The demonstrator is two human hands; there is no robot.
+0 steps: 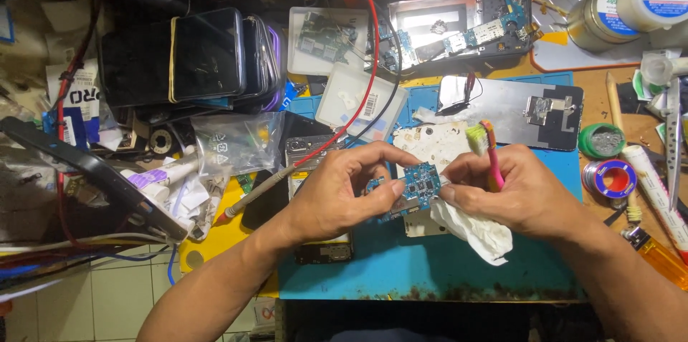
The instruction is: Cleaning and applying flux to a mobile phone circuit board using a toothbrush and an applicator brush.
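Observation:
My left hand (337,195) pinches a small blue circuit board (421,186) between thumb and fingers over a blue work mat (430,263). My right hand (512,191) presses a crumpled white tissue (476,231) against the board's right edge. The same hand also grips a pink-handled brush (491,152) with yellow-green bristles pointing up. Both hands meet at the board, above an opened phone body (322,249) lying on the mat.
A stack of dark phones (208,55) lies at the back left, and an opened phone with boards (459,27) sits at the back centre. A red cable (373,63) curves down to a probe. Solder spool (613,179), jars (609,16), tweezers and a lighter (656,252) crowd the right.

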